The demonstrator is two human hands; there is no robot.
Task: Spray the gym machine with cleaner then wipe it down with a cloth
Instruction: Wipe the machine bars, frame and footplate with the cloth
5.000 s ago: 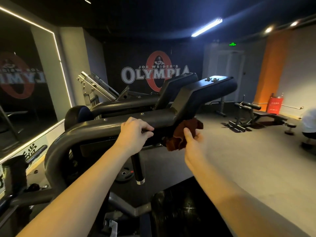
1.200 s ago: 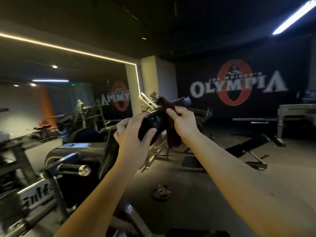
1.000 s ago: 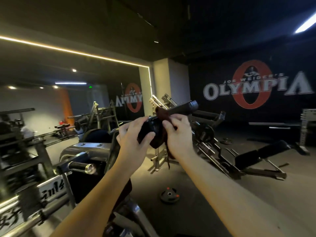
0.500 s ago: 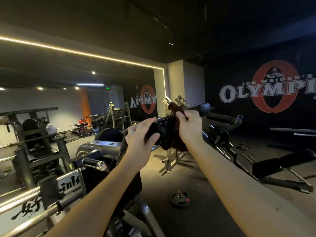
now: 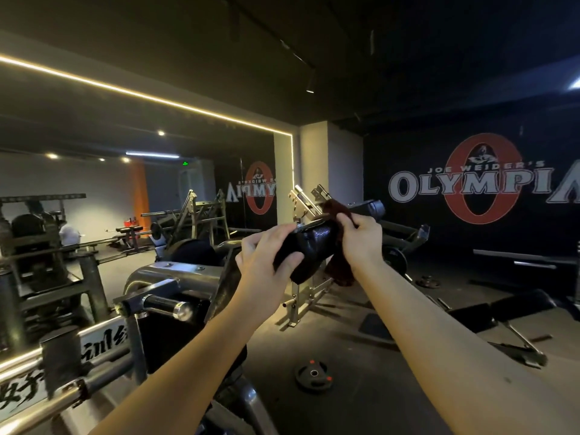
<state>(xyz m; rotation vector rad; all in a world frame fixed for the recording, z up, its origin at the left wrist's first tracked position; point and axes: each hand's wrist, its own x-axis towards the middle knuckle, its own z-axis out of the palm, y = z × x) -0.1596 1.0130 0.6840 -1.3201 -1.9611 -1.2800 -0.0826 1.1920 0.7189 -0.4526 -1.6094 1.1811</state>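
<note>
Under right hand point(image 5: 361, 243), cloth point(image 5: 342, 273) apparently drapes up-right-slanting pad point(image 5: 309, 251).

Two hands on a gym machine's point(image 5: 175, 274) black pad point(image 5: 309, 249)

The left hand point(image 5: 266, 259) grips the pad's near end; the right hand point(image 5: 361, 243) clutches a dark red cloth point(image 5: 340, 273) against it, its tail hanging below. A weight plate point(image 5: 314, 376) lies on the floor, and an Olympia logo point(image 5: 480, 180) fills the far wall.

Dim gym, mirrored wall point(image 5: 94, 189), perhaps rubber floor point(image 5: 361, 400)

The dark back wall point(image 5: 392, 152) reads "JOE WEIDER'S OLYMPIA", repeated reversed in the mirror point(image 5: 219, 146).
</note>
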